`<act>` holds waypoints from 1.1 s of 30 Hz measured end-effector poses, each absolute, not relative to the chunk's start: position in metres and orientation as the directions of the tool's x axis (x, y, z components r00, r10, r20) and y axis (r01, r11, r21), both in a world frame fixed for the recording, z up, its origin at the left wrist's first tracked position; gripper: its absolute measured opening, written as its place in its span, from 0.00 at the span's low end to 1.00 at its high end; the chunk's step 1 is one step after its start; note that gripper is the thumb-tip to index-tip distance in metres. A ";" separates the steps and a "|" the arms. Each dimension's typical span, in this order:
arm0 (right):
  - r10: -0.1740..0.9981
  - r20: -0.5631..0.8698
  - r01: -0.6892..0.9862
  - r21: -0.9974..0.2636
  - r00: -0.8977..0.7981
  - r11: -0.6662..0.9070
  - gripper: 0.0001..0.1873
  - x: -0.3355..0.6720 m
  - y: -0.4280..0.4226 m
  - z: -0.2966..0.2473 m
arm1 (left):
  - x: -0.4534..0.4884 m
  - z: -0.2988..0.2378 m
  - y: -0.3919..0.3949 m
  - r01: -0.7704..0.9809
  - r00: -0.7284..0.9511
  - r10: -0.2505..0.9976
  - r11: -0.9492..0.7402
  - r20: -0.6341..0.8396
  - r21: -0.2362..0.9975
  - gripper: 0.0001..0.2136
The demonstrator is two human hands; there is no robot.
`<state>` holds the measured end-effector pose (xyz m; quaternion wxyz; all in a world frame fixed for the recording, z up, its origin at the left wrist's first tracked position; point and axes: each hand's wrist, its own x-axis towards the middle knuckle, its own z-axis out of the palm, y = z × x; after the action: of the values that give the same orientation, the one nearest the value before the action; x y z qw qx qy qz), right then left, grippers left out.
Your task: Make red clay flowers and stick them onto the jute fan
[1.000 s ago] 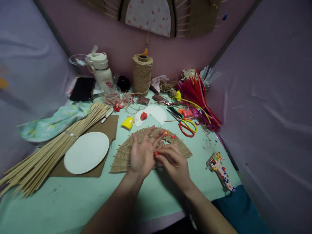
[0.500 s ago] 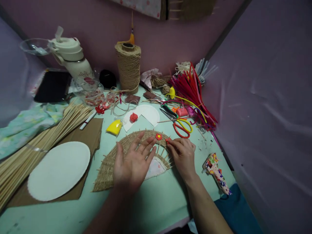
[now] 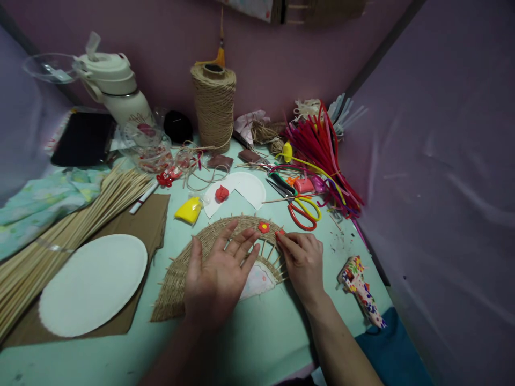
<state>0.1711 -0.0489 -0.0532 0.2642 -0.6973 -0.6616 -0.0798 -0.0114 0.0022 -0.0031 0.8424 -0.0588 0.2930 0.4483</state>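
Two bare hands, head view, work above a woven fan-shaped piece (image 3: 209, 238), which lies below the left fingers and reaches under the right fingertips. The left hand (image 3: 217, 279) is turned palm up, its fingers loosely apart and its thumb held away (whether its back touches the weave cannot be told). The right hand (image 3: 303, 262) has thumb and forefinger pinched together on a small red piece (image 3: 279, 234), set against the outer band. Just left of that pinch sits a red flower (image 3: 264, 227) with a yellow centre; nearer the wearer, between the two sets of fingers, bare sticks lead to a pale spotted panel (image 3: 257, 279). Beyond the left fingertips are a red lump (image 3: 221, 193) on a white cut plate (image 3: 254, 188) and, to its left, a yellow packet (image 3: 188, 210); beyond the right fingers lie the scissors (image 3: 303, 213). For good placing, the pinch should probably come straight down, press lightly until the red piece grips the fibres, then part sideways so that it is not lifted again. The knuckles are best kept off the neighbouring flower, since such soft-looking material would likely dent; a free left fingertip could steady the band.
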 end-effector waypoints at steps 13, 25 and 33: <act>0.927 0.362 0.971 -0.240 0.096 -0.006 0.14 0.162 -0.056 -0.044 | -0.011 -0.003 0.001 -0.783 0.435 0.736 0.594 -0.519 0.186 0.28; 0.975 0.209 0.994 -0.087 0.081 -0.064 0.26 0.155 -0.069 -0.044 | -0.013 -0.008 0.001 -0.777 0.481 0.749 0.605 -0.456 0.174 0.23; 0.982 0.165 0.994 -0.082 0.090 -0.078 0.30 0.156 -0.072 -0.046 | -0.013 -0.005 0.000 -0.782 0.478 0.749 0.601 -0.458 0.167 0.22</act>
<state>0.1557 -0.0718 -0.0459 0.0863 -0.7333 -0.6736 -0.0335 -0.0126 0.0004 -0.0053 0.8591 -0.0323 0.2497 0.4456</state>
